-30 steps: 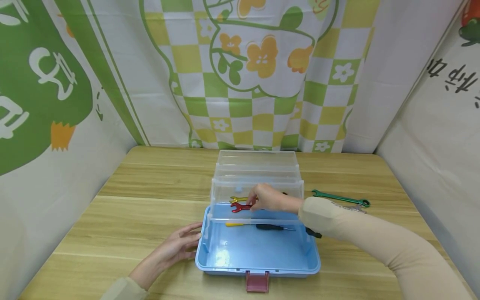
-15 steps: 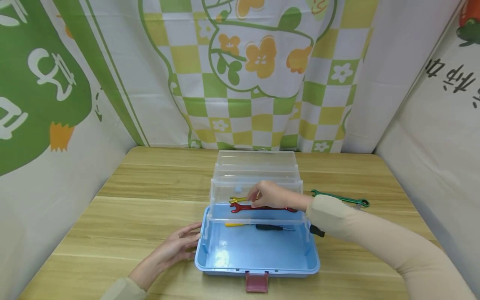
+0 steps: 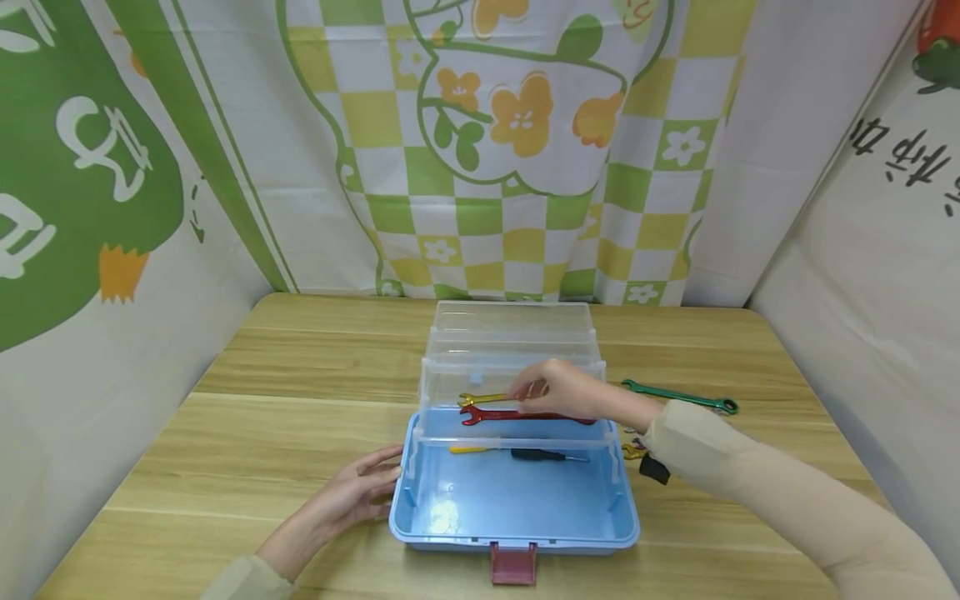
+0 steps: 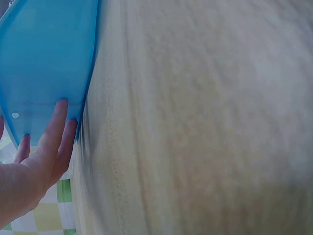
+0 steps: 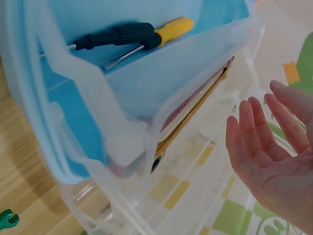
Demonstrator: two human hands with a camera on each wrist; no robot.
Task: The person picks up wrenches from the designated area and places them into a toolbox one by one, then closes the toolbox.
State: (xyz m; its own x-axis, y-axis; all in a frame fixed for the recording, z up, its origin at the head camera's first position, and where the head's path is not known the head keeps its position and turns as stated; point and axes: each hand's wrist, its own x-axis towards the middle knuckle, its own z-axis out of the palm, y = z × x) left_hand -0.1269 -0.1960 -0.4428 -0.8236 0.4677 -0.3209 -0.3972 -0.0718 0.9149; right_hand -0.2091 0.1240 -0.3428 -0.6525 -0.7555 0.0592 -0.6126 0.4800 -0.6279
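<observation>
My left hand [image 3: 358,490], fingers extended, touches the left wall of a blue toolbox [image 3: 517,504]; the left wrist view shows its fingertips on the blue side. Over the toolbox's raised clear tray, my right hand [image 3: 566,392] hovers, holding nothing. In the right wrist view its fingers are loosely spread, apart from the tools. A red wrench [image 3: 491,415] and a gold wrench [image 3: 480,400] lie side by side in that tray; the hand partly hides the gold one in the head view. A black-handled screwdriver [image 3: 534,455] and a yellow-handled screwdriver [image 3: 467,450] lie in the toolbox bottom.
A green wrench [image 3: 678,394] lies on the wooden table [image 3: 262,400] right of the toolbox. Nearer are a gold wrench end [image 3: 633,452] and a black handle [image 3: 655,469], partly under the right sleeve. A pink latch [image 3: 513,564] hangs at the toolbox front.
My right hand has let go of the red wrench, now lying in the tray, and moved a little to the right. My left hand stays on the toolbox.
</observation>
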